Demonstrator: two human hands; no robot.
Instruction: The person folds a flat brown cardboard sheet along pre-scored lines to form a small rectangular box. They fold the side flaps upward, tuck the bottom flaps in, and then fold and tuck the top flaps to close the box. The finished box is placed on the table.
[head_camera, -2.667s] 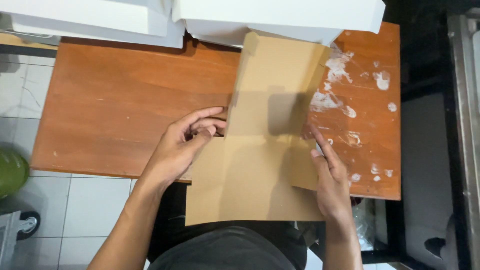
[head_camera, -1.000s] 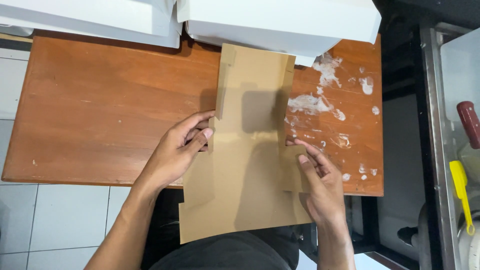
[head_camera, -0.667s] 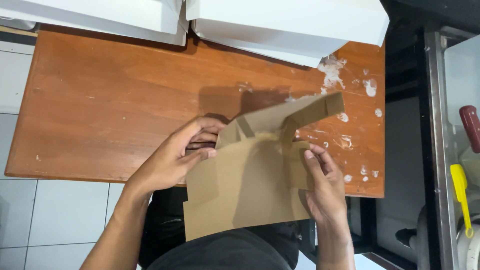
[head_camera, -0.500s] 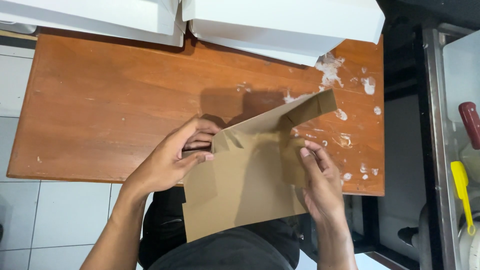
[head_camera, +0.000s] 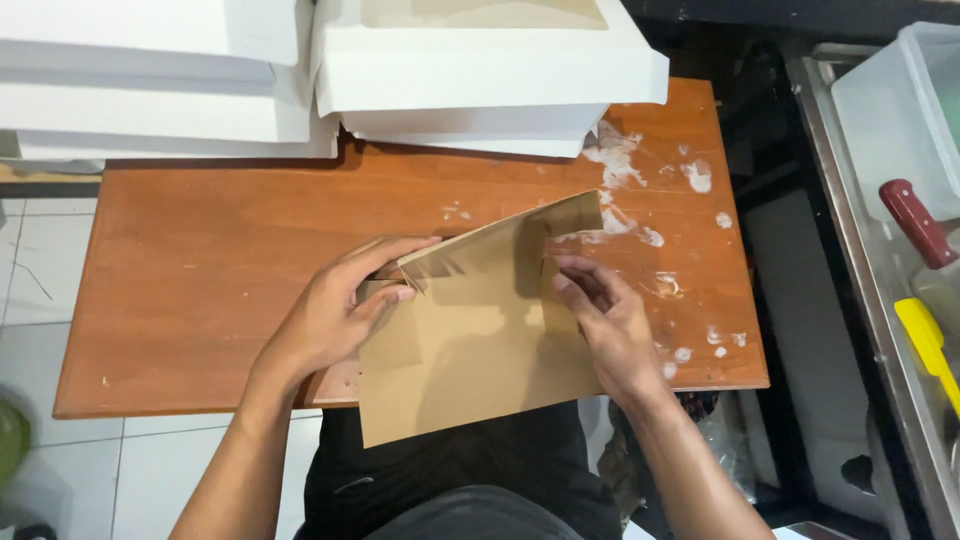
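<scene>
A flat brown cardboard box blank (head_camera: 470, 345) lies on the near edge of a reddish wooden table (head_camera: 200, 250), its lower part hanging over the edge toward me. Its far panel is folded up and back toward me. My left hand (head_camera: 335, 315) grips the left side flap at the fold, thumb under the raised panel. My right hand (head_camera: 605, 320) pinches the right side flap next to the raised panel's right end.
Stacks of white boxes (head_camera: 480, 75) (head_camera: 150, 70) fill the table's far edge. White smears (head_camera: 625, 175) mark the table's right part. To the right stands a metal rack (head_camera: 880, 330) with a clear tub (head_camera: 900, 110) and red-handled (head_camera: 915, 222) and yellow-handled (head_camera: 925, 340) tools. Tiled floor (head_camera: 30, 260) lies left.
The blank lay flat on the table, then its far panel was lifted and folded back toward me. Both hands stayed on the side flaps.
</scene>
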